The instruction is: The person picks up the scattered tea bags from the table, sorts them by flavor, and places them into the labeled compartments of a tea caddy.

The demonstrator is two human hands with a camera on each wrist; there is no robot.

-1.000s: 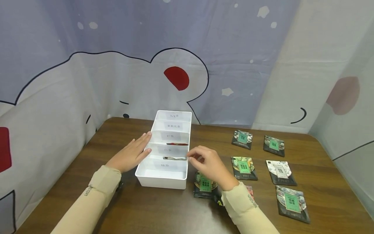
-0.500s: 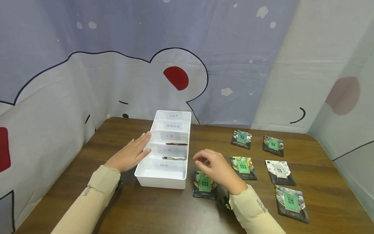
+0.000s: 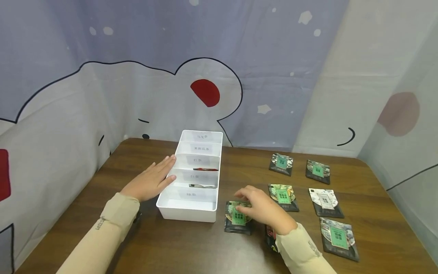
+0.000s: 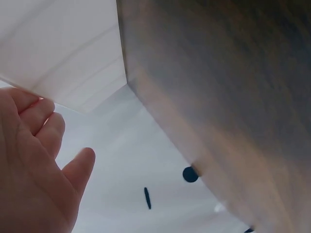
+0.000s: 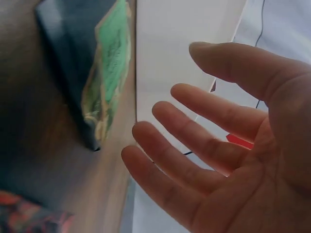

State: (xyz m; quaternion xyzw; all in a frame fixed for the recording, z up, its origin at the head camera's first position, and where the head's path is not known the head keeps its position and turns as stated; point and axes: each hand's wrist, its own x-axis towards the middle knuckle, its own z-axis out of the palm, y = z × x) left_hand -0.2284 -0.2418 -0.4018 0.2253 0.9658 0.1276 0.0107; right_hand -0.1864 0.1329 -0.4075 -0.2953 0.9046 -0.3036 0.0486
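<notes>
A white divided box (image 3: pixel 187 215) with a paper label in each compartment stands on the table. My left hand (image 3: pixel 148 183) rests its extended fingers on the box's left rim. In the right wrist view my right hand (image 5: pixel 218 150) has loosely bent, spread fingers and holds nothing. In the head view it hovers at the upper right of a green-labelled tea packet (image 3: pixel 237 220), partly covering it; contact cannot be told. Two thin packets, one red-edged (image 3: pixel 205 169) and one whitish (image 3: pixel 202 186), stand on edge in separate compartments.
Farther right lie several more flat tea packets, among them a yellow-green one (image 3: pixel 283 197), a white-labelled one (image 3: pixel 326 202) and a green-labelled one (image 3: pixel 339 238). A red and black packet (image 3: pixel 271 239) is partly hidden beneath my right wrist. A patterned curtain (image 3: pixel 273 76) hangs behind the table.
My right hand has moved away from the box's right edge, rightward and down to the green-labelled packet, its fingers spreading. The left hand has stayed on the rim.
</notes>
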